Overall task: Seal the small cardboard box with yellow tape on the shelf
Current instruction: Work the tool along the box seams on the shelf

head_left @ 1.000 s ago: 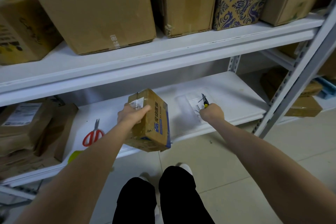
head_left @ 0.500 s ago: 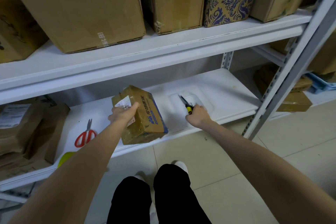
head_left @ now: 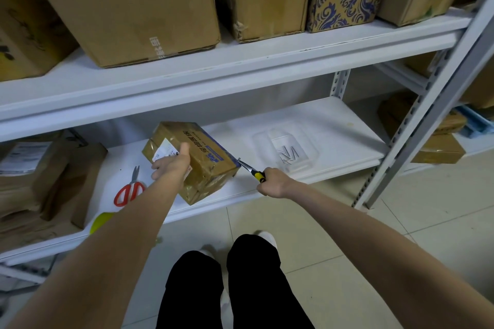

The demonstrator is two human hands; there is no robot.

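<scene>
The small cardboard box (head_left: 205,168), wrapped in yellowish tape with blue print and a white label, sits tilted on the lower white shelf (head_left: 334,125). My left hand (head_left: 171,164) grips its left top edge, thumb up on the box. My right hand (head_left: 274,184) grips a pair of pliers with a yellow and black handle (head_left: 252,169). The pliers' tip holds a small nail against the box's right upper corner.
A clear plastic tray (head_left: 287,151) with several nails lies right of the box. Red-handled scissors (head_left: 129,189) and a yellow-green roll (head_left: 101,222) lie to its left, beside brown parcels (head_left: 40,176). Large cartons (head_left: 128,5) fill the upper shelf. A grey upright (head_left: 427,104) stands at right.
My right hand carried the pliers from the nail tray leftward to the box's right corner. The box, held by my left hand, has been lowered onto the shelf.
</scene>
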